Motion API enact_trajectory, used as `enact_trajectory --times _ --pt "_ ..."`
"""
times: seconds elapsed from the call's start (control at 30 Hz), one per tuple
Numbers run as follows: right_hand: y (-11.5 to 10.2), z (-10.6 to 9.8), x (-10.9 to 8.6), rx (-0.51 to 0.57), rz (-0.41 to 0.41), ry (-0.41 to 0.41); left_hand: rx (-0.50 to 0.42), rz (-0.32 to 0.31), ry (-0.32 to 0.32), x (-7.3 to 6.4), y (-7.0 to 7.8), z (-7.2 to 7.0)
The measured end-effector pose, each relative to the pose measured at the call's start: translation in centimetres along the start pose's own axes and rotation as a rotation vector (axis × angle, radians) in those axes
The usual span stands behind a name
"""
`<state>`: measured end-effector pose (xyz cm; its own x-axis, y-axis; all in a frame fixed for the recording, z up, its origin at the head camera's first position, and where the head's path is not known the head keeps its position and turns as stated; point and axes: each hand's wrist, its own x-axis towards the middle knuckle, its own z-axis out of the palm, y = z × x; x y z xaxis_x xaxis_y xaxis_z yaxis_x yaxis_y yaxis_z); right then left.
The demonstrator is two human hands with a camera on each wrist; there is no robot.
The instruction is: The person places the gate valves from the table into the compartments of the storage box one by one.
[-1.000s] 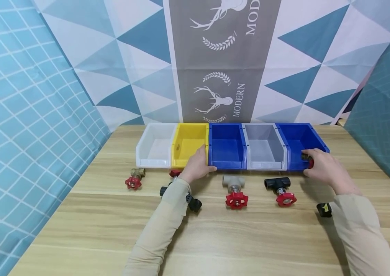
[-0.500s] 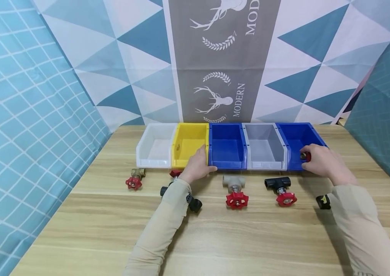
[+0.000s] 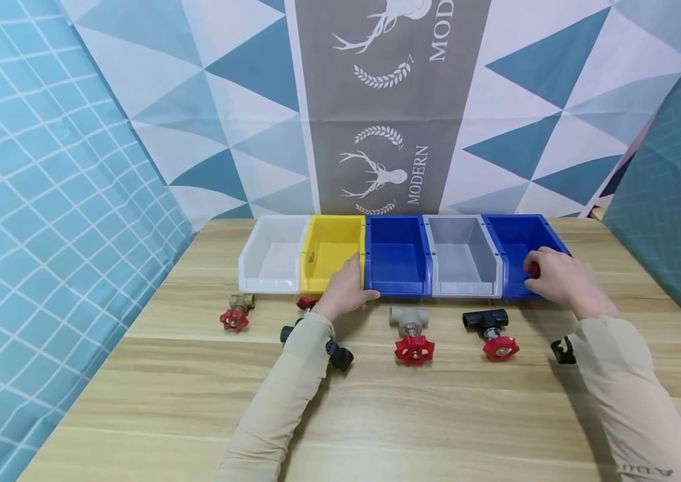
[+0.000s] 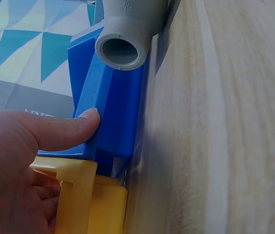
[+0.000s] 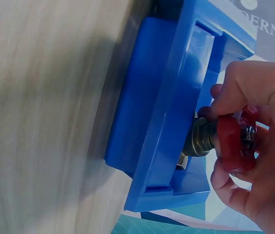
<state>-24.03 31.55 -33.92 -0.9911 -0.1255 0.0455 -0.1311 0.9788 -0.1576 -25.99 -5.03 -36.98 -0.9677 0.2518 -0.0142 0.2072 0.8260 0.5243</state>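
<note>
My right hand [image 3: 566, 278] grips a brass valve [image 5: 200, 139] by its red handwheel [image 5: 230, 141], over the front of the right-hand blue bin [image 3: 500, 227]. In the right wrist view the brass end dips behind that bin's front rim. My left hand [image 3: 343, 291] holds the join between the yellow bin [image 3: 316, 286] and the middle blue bin [image 3: 397, 288]. Its thumb [image 4: 74, 132] lies on the blue front rim, with the other fingers curled behind the yellow wall, partly hidden. A grey tee valve [image 3: 409, 318] with a red handwheel lies just right of this hand.
White [image 3: 268, 286] and grey [image 3: 465, 289] bins complete the row at the table's back. In front lie a brass valve [image 3: 235, 318], a black valve [image 3: 491, 325] and, partly behind the left forearm, another red-wheeled black one [image 3: 307, 303]. Patterned cloths hang behind and at both sides.
My right hand has shifted slightly forward and left with the brass valve, which now shows less in the head view. The left hand stays where it was.
</note>
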Motion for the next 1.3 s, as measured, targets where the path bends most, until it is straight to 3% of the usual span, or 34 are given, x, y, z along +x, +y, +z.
enact_trajectory --times 0.57,1.3 --pt "-0.2 1.1 0.8 -0.059 -0.063 0.077 -0.005 -0.007 0.007 0.0 -0.3 0.3" --pt "-0.5 0.5 1.9 -0.099 -0.137 -0.036 0.015 0.001 0.004 0.0 -0.1 0.3"
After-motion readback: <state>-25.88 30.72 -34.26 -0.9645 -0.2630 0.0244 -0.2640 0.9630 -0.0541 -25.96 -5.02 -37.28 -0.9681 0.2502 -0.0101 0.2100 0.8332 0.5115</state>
